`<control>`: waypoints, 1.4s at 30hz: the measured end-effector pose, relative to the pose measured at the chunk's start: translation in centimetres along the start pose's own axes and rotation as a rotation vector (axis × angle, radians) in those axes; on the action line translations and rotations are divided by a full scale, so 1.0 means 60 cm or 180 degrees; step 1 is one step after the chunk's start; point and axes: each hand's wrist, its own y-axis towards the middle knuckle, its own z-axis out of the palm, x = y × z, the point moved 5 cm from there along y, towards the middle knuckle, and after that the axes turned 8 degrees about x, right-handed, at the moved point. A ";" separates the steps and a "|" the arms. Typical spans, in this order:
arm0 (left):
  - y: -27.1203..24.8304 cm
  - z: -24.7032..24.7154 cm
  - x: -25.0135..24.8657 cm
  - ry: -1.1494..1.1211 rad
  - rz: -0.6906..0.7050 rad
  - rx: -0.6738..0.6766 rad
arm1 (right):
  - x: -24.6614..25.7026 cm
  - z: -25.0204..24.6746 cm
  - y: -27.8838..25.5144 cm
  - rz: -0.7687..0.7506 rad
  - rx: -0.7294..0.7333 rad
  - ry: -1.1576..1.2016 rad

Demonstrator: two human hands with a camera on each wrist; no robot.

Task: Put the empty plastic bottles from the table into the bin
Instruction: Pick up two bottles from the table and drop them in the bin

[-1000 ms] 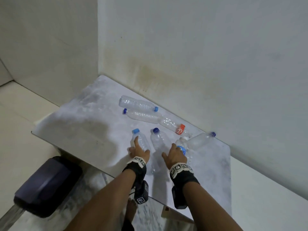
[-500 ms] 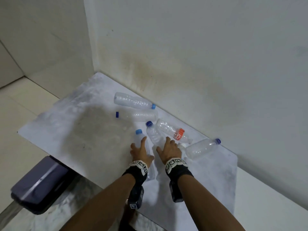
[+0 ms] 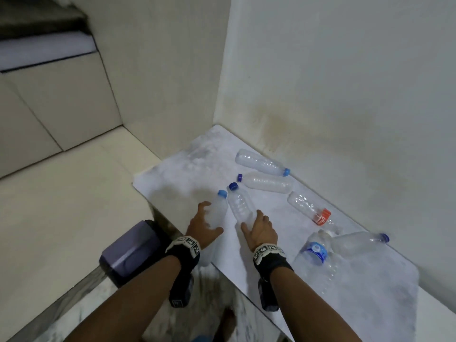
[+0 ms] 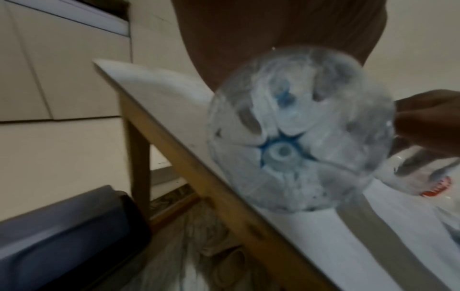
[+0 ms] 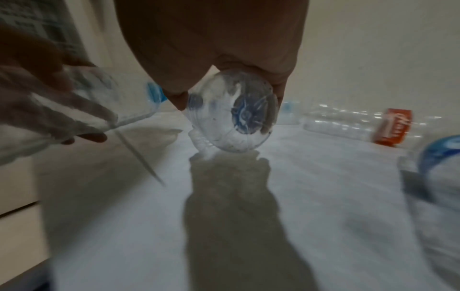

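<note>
Several empty clear plastic bottles lie on the white table point(image 3: 177, 174). My left hand point(image 3: 204, 225) grips a bottle with a light-blue cap point(image 3: 219, 211) near the table's left edge; its base fills the left wrist view point(image 4: 298, 137). My right hand point(image 3: 260, 230) grips a bottle with a dark-blue cap point(image 3: 240, 206) right beside it, and the right wrist view shows that bottle's base point(image 5: 234, 114) low over the table. The dark bin point(image 3: 130, 253) stands on the floor left of the table, below my left hand, and the left wrist view shows it too point(image 4: 62, 226).
Two bottles point(image 3: 259, 161) point(image 3: 267, 184) lie near the wall. A red-labelled bottle point(image 3: 308, 209), a blue-labelled one point(image 3: 317, 253) and a dark-capped one point(image 3: 357, 243) lie to my right. Walls close the table's back and right. Cream floor lies to the left.
Both hands have curled round their bottles and carried them left toward the table's left edge. The head view has swung left, so the bin sits nearer the middle.
</note>
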 end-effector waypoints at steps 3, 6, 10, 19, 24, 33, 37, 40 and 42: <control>-0.041 -0.093 0.056 -0.0134 -0.0091 -0.0246 | 0.097 0.038 -0.029 -0.0262 0.0057 0.0093; -0.080 -0.181 0.114 -0.0248 -0.0096 -0.0588 | 0.187 0.080 -0.052 -0.0496 0.0099 0.0188; -0.129 -0.283 0.198 -0.0361 -0.0572 -0.0813 | 0.288 0.141 -0.079 -0.0827 0.0344 0.0323; -0.171 -0.350 0.378 -0.0875 -0.1579 -0.1025 | 0.375 0.292 -0.082 -0.0903 0.1442 0.0153; -0.127 -0.308 0.474 -0.0951 -0.1970 -0.0788 | 0.357 0.383 -0.028 -0.0389 0.1924 0.0162; -0.034 -0.242 0.584 -0.0814 -0.2999 -0.0040 | 0.319 0.558 0.093 0.0111 0.2558 0.0173; -0.002 -0.203 0.663 -0.0948 -0.3311 0.0045 | 0.301 0.636 0.129 0.0319 0.2634 0.0018; 0.023 -0.188 0.693 -0.0994 -0.3342 0.0066 | 0.305 0.675 0.159 0.0424 0.2588 -0.0028; 0.041 -0.182 0.702 -0.1103 -0.3306 0.0040 | 0.311 0.696 0.182 0.0494 0.2523 0.0070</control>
